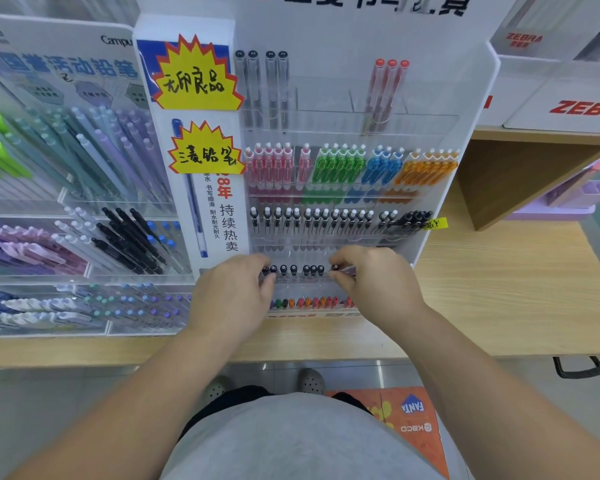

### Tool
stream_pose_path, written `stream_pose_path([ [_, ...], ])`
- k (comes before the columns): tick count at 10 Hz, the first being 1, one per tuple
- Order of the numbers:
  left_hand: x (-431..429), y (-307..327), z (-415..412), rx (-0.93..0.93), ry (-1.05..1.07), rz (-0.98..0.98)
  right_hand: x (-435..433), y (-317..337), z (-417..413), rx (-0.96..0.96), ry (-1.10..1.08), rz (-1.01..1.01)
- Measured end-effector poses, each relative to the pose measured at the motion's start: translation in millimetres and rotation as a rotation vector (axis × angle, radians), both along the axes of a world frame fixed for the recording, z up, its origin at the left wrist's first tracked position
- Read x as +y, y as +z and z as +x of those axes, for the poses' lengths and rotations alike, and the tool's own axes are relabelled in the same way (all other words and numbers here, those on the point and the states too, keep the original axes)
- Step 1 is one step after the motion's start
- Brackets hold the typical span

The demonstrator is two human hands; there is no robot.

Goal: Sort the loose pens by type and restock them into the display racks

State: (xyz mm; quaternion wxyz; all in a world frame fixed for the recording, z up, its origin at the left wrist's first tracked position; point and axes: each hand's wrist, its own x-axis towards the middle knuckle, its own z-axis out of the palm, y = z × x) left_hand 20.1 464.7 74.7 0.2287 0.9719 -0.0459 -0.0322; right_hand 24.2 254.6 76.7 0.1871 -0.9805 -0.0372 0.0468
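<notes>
A white tiered display rack (471,109) stands on the wooden counter with rows of pens. My left hand (231,294) and my right hand (373,277) are both at the row of black-capped pens (297,270) near the rack's bottom. The left fingers pinch the leftmost black pens (269,270) of that row. My right thumb and fingers pinch a black-tipped pen (336,268) at the row's right end. Above are a row of black-and-white click pens (326,221) and a row of pink, green, blue and orange pens (350,164). Small coloured pens (309,302) fill the lowest row.
A clear acrylic rack (84,202) of pastel, black and blue pens stands to the left. White Zebra boxes (568,109) sit on a wooden shelf at right. Bare wooden counter (499,289) lies to the right. An orange box (413,420) is on the floor.
</notes>
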Motion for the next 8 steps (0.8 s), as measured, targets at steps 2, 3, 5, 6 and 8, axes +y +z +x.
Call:
stream_pose_path([
  [2,1.7,-0.1,-0.9,0.011,-0.008,-0.001,1.9,-1.9,1.8,-0.001,0.003,-0.053],
  [3,1.9,0.2,-0.7,0.018,-0.009,0.007,2.1,-2.7,2.2,-0.001,0.005,-0.082],
  [5,2.9,-1.1,-1.6,0.041,0.001,-0.028,3.5,-6.1,2.7,-0.016,0.025,-0.130],
  [6,7.5,0.4,-1.0,0.076,0.006,-0.134,1.2,-5.0,2.0,0.000,0.051,-0.156],
  [8,25.7,22.3,-6.8,0.117,0.048,-0.389,-8.7,39.1,-15.7,-0.030,0.049,0.077],
])
